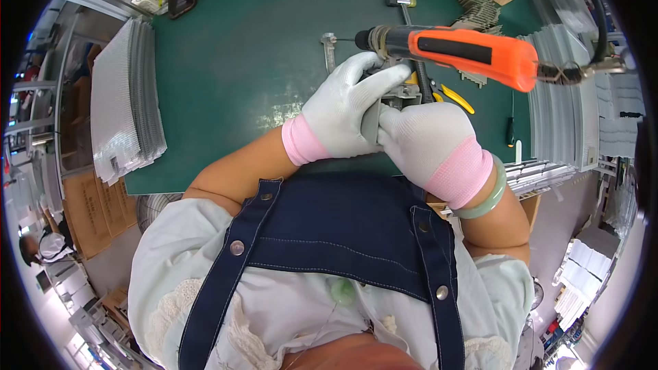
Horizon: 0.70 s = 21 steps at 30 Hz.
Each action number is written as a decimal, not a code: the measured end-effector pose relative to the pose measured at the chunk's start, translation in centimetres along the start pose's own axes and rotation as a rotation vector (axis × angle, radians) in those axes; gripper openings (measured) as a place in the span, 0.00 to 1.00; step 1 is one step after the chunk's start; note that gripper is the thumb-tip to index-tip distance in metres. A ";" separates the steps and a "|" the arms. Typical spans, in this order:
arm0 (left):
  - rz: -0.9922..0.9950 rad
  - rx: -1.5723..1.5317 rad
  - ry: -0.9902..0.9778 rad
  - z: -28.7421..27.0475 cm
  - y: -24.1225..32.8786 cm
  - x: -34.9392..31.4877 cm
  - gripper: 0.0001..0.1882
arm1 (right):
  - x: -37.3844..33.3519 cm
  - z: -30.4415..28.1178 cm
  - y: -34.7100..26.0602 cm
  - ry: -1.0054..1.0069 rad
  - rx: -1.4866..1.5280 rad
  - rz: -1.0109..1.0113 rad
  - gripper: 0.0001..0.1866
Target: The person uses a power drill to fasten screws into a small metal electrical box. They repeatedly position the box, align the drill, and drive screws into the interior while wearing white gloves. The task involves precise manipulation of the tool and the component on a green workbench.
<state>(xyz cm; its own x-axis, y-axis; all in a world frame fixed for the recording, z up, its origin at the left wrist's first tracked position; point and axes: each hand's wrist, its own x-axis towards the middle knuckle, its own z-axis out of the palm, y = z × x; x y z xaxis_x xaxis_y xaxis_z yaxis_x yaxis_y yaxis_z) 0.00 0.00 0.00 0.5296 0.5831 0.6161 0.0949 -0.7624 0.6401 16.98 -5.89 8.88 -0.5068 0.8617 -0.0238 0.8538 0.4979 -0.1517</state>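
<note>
Grey part (371, 123), near side of tabletop (226, 82); left hand (345, 106) clasps it, right hand (432, 138) curled on its right edge. Pliers (457, 99) just right. Farther: orange driver (473, 53), hammer (401, 1). Panel stack (118, 96) at left.

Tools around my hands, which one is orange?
The power driver, lying farther right than the wrench: its body is orange and black, while the pliers show yellow handles.
</note>
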 end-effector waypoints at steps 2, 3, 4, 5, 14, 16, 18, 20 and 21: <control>0.025 -0.027 -0.018 -0.3 0.3 -0.4 0.49 | -0.1 0.1 0.4 0.051 0.067 -0.100 0.03; 0.027 -0.037 -0.027 -0.1 0.3 -0.2 0.49 | -0.1 -0.1 0.8 0.040 0.077 -0.101 0.02; 0.029 -0.048 -0.038 0.2 0.4 0.1 0.48 | -0.1 -0.4 1.3 0.029 0.088 -0.101 0.02; 0.031 -0.060 -0.049 0.5 0.4 0.3 0.48 | 0.0 -0.5 1.7 0.017 0.099 -0.100 0.03; 0.070 -0.116 0.004 2.5 -0.1 -0.8 0.47 | -1.3 2.1 1.2 0.316 0.171 -0.043 0.03; 0.065 -0.116 -0.012 2.0 -0.3 -0.9 0.50 | -1.6 1.8 1.1 0.366 0.299 -0.030 0.03; 0.038 -0.143 -0.015 1.5 -0.3 -1.0 0.53 | -2.2 1.6 0.9 0.449 0.535 0.054 0.02; -0.011 -0.197 -0.005 1.1 0.2 -0.9 0.57 | -3.2 1.7 0.6 0.559 0.881 0.215 0.00; 0.012 -0.176 -0.017 1.1 0.1 -0.8 0.57 | -3.5 2.1 0.5 0.556 0.914 0.240 0.01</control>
<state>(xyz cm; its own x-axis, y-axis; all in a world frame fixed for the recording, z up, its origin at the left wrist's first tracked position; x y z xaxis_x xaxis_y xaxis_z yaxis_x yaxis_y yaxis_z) 0.49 -0.91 -0.93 0.5438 0.5681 0.6176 -0.0600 -0.7078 0.7039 18.89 -8.84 6.86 -0.0186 0.9644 0.2637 0.3967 0.2492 -0.8835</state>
